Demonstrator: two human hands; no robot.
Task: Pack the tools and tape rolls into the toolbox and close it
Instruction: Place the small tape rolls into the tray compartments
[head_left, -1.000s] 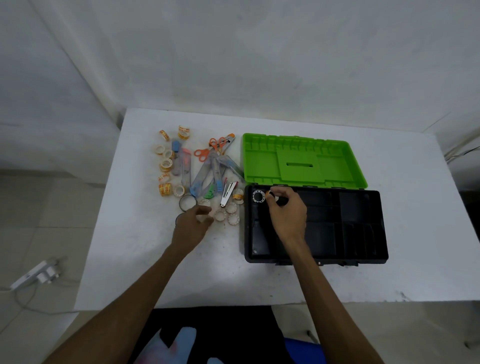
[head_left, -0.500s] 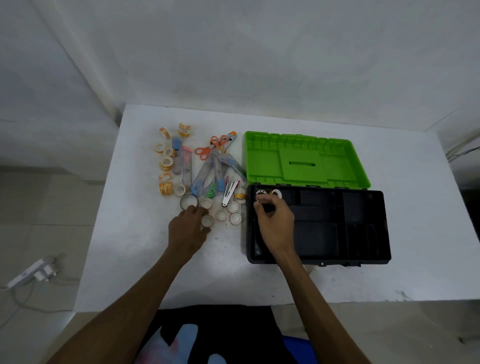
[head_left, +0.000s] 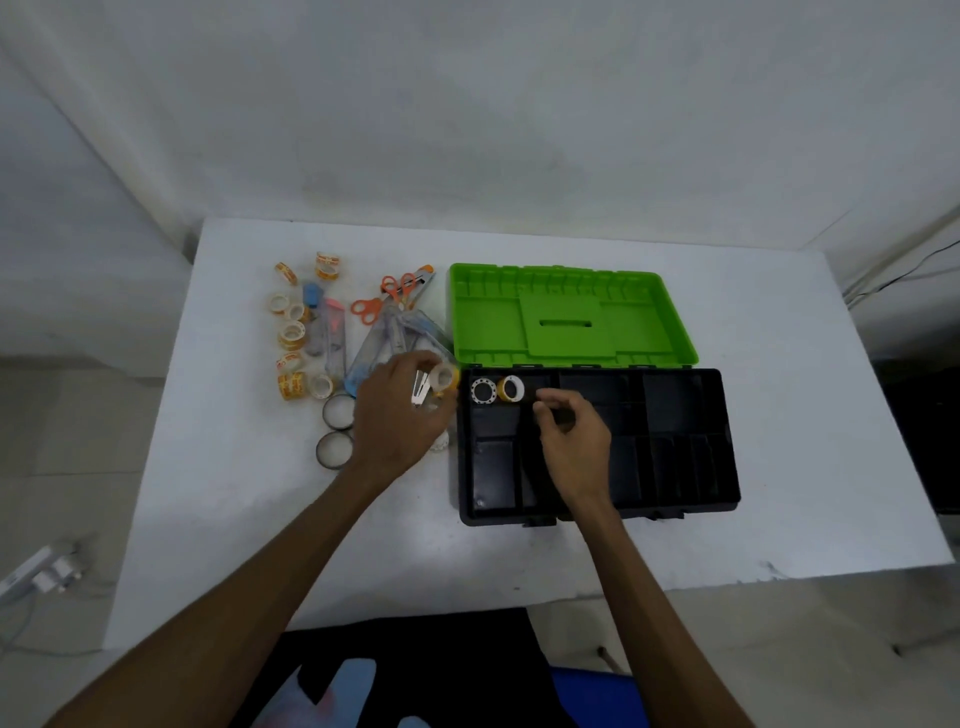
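On white table (head_left: 779, 415) by white wall (head_left: 467, 104), left hand (head_left: 395, 421) grips tape roll (head_left: 444, 376); right hand (head_left: 574, 441) slack.

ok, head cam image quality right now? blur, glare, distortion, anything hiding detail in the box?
Head view: the left hand is motion-smeared, softening the tape roll it holds; the right hand is sharper. Wide-angle bowing bends the table edges. Light is soft and even, with no glare. The black toolbox compartments are dark and low in contrast; the green lid reads clearly.
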